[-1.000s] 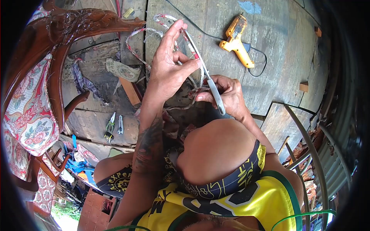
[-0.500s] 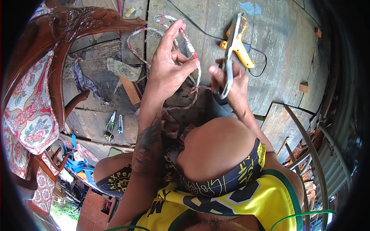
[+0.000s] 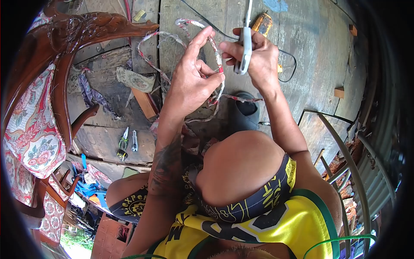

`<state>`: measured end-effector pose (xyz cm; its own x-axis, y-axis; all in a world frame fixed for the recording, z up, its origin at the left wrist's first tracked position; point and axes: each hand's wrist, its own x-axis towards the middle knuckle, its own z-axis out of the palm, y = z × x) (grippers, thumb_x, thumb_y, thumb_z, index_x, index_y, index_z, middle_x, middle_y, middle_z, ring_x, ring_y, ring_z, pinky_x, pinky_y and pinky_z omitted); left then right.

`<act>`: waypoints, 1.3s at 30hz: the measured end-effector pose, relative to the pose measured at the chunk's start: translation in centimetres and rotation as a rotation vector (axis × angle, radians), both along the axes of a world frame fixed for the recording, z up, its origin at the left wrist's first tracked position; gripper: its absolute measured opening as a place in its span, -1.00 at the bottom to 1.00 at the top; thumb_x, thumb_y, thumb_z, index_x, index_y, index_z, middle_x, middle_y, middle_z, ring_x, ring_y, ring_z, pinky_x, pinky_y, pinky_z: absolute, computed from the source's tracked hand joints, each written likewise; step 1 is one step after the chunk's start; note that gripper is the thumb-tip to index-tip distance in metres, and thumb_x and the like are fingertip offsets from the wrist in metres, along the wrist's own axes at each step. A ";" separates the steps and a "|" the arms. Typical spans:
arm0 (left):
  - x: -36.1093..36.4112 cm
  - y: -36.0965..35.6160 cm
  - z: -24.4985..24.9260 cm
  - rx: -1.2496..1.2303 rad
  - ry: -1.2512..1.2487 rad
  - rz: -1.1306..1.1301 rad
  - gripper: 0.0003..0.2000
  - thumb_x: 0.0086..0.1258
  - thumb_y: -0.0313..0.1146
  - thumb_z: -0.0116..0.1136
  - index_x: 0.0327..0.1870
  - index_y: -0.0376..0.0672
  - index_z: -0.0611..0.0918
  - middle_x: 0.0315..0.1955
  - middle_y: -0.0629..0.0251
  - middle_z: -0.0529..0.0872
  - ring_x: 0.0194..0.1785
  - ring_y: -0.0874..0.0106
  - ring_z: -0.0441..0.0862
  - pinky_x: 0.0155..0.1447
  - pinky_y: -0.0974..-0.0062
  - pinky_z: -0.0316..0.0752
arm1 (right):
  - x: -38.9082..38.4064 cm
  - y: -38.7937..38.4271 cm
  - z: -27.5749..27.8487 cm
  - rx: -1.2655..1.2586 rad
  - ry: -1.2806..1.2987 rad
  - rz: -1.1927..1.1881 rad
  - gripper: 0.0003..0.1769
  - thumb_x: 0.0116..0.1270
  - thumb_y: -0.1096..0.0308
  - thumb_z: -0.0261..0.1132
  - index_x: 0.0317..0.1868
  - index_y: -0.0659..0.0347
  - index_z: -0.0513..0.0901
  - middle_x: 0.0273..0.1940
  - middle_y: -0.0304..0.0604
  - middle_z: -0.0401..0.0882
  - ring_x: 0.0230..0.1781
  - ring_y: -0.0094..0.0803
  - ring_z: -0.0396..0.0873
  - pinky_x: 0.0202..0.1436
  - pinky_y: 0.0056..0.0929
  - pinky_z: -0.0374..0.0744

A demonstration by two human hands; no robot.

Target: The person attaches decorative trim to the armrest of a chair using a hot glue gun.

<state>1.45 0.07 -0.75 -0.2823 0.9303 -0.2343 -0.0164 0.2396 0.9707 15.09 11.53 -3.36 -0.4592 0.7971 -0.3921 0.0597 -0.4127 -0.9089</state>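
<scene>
Pinched between the thumb and fingers of my left hand (image 3: 194, 77) is a fabric-wrapped cord (image 3: 215, 49), white and red, which loops out to the left and down below the hand. To its right, my right hand (image 3: 258, 60) is closed around the grey handle of a pair of scissors (image 3: 245, 54). The blades point up, away from me, and run out of the top of the view. The scissors and the cord are apart. Behind my right hand lies a yellow and black tool (image 3: 262, 24), partly hidden, with a black cable.
A carved wooden chair (image 3: 99, 25) with floral upholstery stands at the left. Green-handled pliers (image 3: 123, 142) and a cutter (image 3: 135, 140) lie on the plank floor (image 3: 317, 64). Fabric scraps (image 3: 136, 78) are at the upper left. A dark shoe (image 3: 244, 113) is below my right hand.
My right hand has moved up and slightly left with the scissors, and now covers part of the yellow tool. The shoe shows more. My left hand still pinches the cord.
</scene>
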 end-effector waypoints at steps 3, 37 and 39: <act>-0.2 0.1 0.1 0.009 -0.014 0.013 -0.03 0.17 -0.76 0.36 0.67 -0.21 0.17 0.58 -0.11 0.28 -0.27 0.68 0.62 -0.09 0.66 0.65 | 0.9 1.0 -0.7 0.084 -0.081 -0.103 -0.37 0.20 0.36 0.65 0.16 0.56 0.58 -0.30 -0.02 0.79 -0.40 -0.45 0.78 -0.38 -0.54 0.75; -0.7 0.3 -0.8 0.033 -0.070 0.125 -0.02 0.19 -0.76 0.41 0.67 -0.24 0.14 0.60 -0.11 0.23 -0.24 0.63 0.66 -0.09 0.63 0.69 | 7.9 -6.1 -0.7 -0.189 0.021 0.452 -0.36 0.11 0.27 0.75 0.14 0.31 0.67 -0.19 -0.31 0.73 -0.23 -0.66 0.59 -0.15 -0.57 0.56; -0.5 0.3 -0.8 0.040 -0.052 0.104 -0.01 0.18 -0.76 0.41 0.67 -0.25 0.13 0.60 -0.11 0.23 -0.23 0.63 0.66 -0.09 0.64 0.67 | 7.6 -6.2 -0.8 -0.224 -0.001 0.463 -0.36 0.11 0.26 0.75 0.14 0.32 0.67 -0.22 -0.32 0.73 -0.26 -0.66 0.59 -0.20 -0.58 0.54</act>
